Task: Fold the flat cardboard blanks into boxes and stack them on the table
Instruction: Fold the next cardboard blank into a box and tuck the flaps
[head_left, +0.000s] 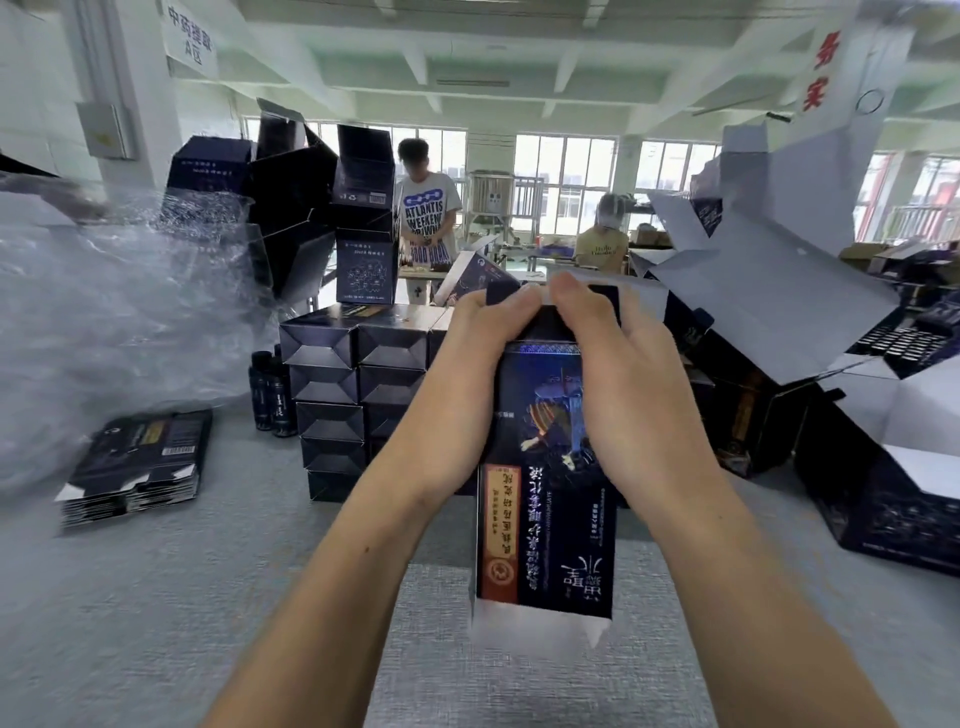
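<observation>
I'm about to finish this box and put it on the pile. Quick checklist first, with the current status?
1. Left hand grips the box: ok.
2. Right hand grips the box's far end: ok.
3. Far-end flaps tucked in: cannot tell, the fingers cover them.
4. Near-end flaps closed: not ok, they hang open.
5. Stack of folded boxes upright, top free: ok.
6. Flat blanks on hand: ok, piled at left.

Left hand (483, 358): fingers curled round the box (545, 493), on its left side, tips at the top.
Right hand (623, 369): curled round the right side, tips beside the left's.
Forearms: bare, stretched forward, converging.
</observation>
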